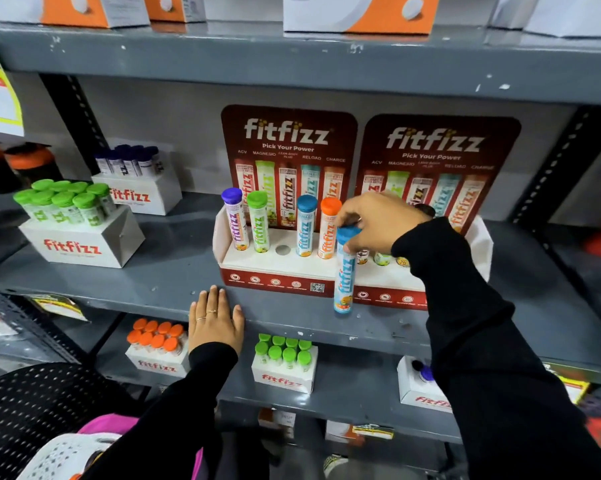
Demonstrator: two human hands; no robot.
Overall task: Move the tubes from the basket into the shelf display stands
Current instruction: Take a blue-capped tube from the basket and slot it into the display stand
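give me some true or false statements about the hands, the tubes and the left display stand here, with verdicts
1. The right hand holds a blue-capped tube by its cap. True.
2. The left hand grips an orange-capped tube. False: it lies flat on the shelf edge, holding nothing.
3. The left display stand has one empty hole in its front row. True.
4. The purple-capped tube stands at the right end of that stand. False: it stands at the left end.
5. The held tube is already seated in a hole. False: it hangs in front of the stands.
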